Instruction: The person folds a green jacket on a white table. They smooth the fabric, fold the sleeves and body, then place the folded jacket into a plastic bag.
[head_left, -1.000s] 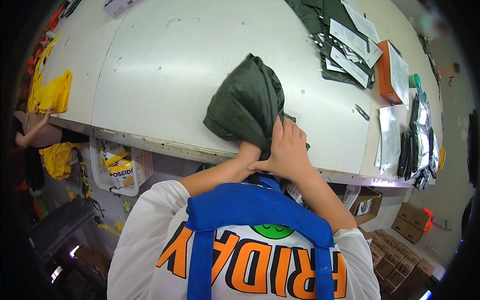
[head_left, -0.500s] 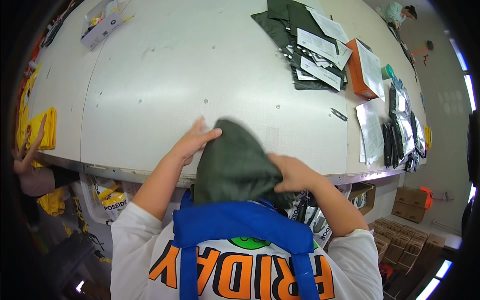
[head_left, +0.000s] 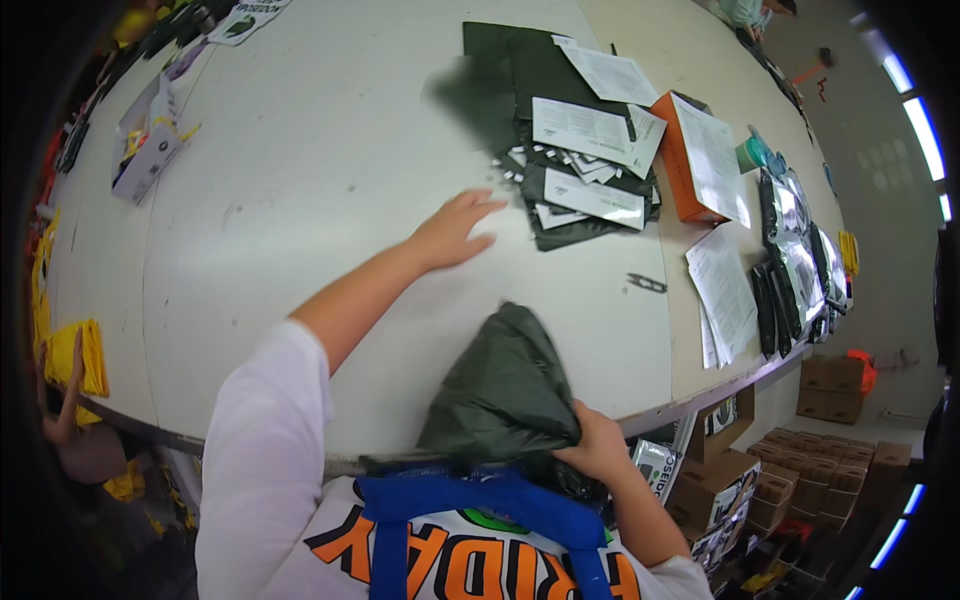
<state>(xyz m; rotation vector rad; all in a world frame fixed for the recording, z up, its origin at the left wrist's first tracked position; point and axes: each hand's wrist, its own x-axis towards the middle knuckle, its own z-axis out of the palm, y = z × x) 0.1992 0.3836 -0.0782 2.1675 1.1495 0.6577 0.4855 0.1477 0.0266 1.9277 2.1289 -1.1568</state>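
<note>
A pale, smooth-topped worktable [head_left: 300, 250] fills the room's middle, its rim curving along the near side. At the near edge sits a dark green, roughly cone-shaped bundle of thin fabric [head_left: 500, 385]. The right hand [head_left: 600, 445] has its fingers curled onto the bundle's lower right side. The left hand [head_left: 462, 232] reaches farther out, fingers loosely spread and holding nothing, just short of a flat dark green fabric pile [head_left: 487, 45].

The step in hand looks like steadying the bundle one-handed while the other reaches; the next move probably calls for settling the left hand's fingers on something.

Counted: one bundle, one pile topped by at least three printed white sheets [head_left: 585, 128], one orange cardboard box [head_left: 683, 170] and one small pair of dark snips [head_left: 647, 283] at right.
</note>
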